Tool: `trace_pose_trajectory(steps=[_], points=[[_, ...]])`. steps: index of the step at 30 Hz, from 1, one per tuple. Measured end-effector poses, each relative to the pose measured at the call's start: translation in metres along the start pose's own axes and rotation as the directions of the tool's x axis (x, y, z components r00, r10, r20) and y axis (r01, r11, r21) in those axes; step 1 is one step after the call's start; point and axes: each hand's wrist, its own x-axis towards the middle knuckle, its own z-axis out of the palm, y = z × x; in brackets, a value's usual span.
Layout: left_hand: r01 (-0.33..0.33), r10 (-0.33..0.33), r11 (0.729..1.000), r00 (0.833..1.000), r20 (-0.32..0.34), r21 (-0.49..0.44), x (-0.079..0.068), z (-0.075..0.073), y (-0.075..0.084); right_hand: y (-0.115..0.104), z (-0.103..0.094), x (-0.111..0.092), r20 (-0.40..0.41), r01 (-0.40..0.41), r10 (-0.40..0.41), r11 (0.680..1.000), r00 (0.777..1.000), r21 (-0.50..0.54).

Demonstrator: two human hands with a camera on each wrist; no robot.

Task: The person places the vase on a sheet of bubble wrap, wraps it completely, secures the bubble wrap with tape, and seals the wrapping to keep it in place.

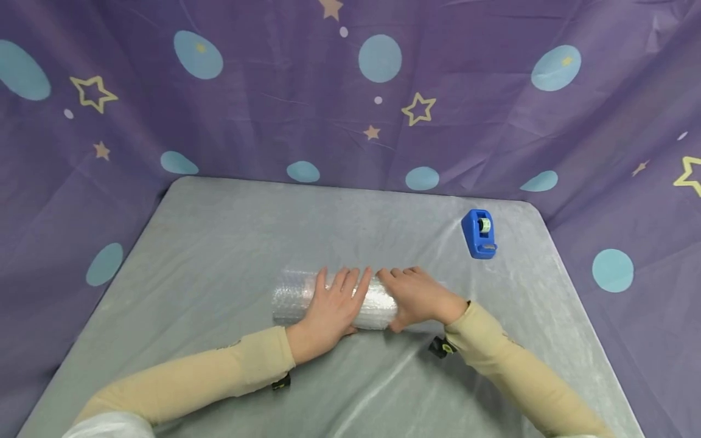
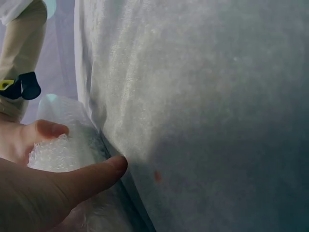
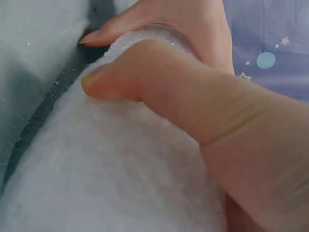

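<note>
A roll of clear bubble wrap [image 1: 290,298] lies crosswise on the grey-covered table. My left hand [image 1: 330,309] holds it near the middle, fingers spread over the top and thumb along the near side. Just right of it, my right hand [image 1: 420,298] grips the roll, with its thumb on the near side and fingers over the far side. In the left wrist view, the left thumb [image 2: 91,180] lies against the wrap. The right thumb [image 3: 154,72] presses on the wrap's surface in the right wrist view. Whether anything is inside the roll, I cannot tell.
A blue tape dispenser [image 1: 479,234] with a roll of tape stands toward the back right of the table [image 1: 230,225]. A purple curtain [image 1: 306,91] with stars and blue dots hangs behind the table and along both sides.
</note>
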Motion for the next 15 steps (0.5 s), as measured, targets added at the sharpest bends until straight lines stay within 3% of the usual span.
trace_pose_trajectory(steps=[9, 15], points=[[-0.004, 0.003, 1.000, 0.995, -0.103, -0.011, 0.006, 0.005, -0.004, 0.005, -0.002, 0.001, -0.005, -0.001, 0.001, 0.998, 1.000, 0.061], [-0.020, 0.016, 0.998, 0.998, -0.063, -0.062, 0.011, 0.005, -0.012, 0.001, -0.002, -0.005, -0.066, -0.014, 0.015, 1.000, 0.998, 0.006]])
